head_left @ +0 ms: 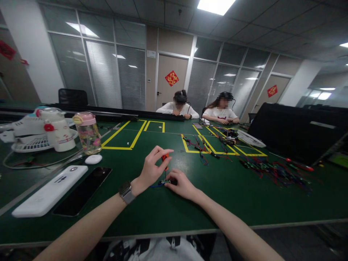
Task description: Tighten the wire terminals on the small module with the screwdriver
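Board (165,182) lay on the green table (130,224), just left of the right fingers, directly below those of the left hand (150,170). The right hand (183,185) rested on the table, thumb and fingers closed in a pinch on the board's right end, by a black part. A blue wire (156,186) ran from the board out to the left, below the left fingers.

The screwdriver (166,169) stood nearly upright over the board, its orange handle showing in the gap between the left thumb and forefinger, its shaft pointing down to the board. Those two tips were spread apart; whether the left fingers gripped the handle could not be told. A watch (127,193) sat on the wrist behind them.

Well to the left of the fingers lay a phone (83,192), then a white power bank (51,192), with a small white case (93,159) and a pink-lidded bottle (87,132) farther off. Beyond the right fingers, to the right, wired boards (201,146) lay by yellow tape (223,153); a thicker heap of wires (274,174) lay farther right. Two people (178,107) (221,110) sat across the table, well beyond the fingertips.
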`<state>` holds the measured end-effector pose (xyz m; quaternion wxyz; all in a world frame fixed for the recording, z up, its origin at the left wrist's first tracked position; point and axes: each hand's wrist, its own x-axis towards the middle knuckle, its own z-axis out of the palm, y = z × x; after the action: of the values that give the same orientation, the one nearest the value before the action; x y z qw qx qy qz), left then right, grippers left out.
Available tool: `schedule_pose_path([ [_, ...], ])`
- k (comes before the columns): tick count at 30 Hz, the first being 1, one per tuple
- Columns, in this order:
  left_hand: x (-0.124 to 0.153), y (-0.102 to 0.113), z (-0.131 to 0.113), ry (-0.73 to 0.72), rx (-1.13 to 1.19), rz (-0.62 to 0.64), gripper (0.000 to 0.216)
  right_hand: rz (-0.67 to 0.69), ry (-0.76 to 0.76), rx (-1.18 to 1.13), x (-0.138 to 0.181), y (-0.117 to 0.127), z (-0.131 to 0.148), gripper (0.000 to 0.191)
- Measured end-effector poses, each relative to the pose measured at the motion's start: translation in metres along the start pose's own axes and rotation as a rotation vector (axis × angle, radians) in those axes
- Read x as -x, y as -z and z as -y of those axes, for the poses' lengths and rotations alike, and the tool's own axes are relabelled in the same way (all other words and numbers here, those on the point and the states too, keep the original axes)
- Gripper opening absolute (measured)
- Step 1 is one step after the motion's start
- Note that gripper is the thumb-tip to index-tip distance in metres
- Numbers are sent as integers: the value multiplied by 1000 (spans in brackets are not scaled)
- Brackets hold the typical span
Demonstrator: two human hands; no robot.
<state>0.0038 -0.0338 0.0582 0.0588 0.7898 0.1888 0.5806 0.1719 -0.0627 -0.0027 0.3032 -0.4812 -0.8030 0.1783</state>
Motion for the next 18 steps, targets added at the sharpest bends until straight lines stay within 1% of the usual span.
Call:
schedule_pose_path([
  [4,3,-1,-1,44,53,68,32,6,9,-6,0,0,-1,8],
  [6,4,-2,-1,49,56,64,35,5,10,-12,0,0,-1,8],
  [12,4,-4,1,31,5,33,32,7,7,-7,0,1,0,8],
  [18,3,-2,3,42,-58,-11,26,7,4,-6,0,1,1,8],
])
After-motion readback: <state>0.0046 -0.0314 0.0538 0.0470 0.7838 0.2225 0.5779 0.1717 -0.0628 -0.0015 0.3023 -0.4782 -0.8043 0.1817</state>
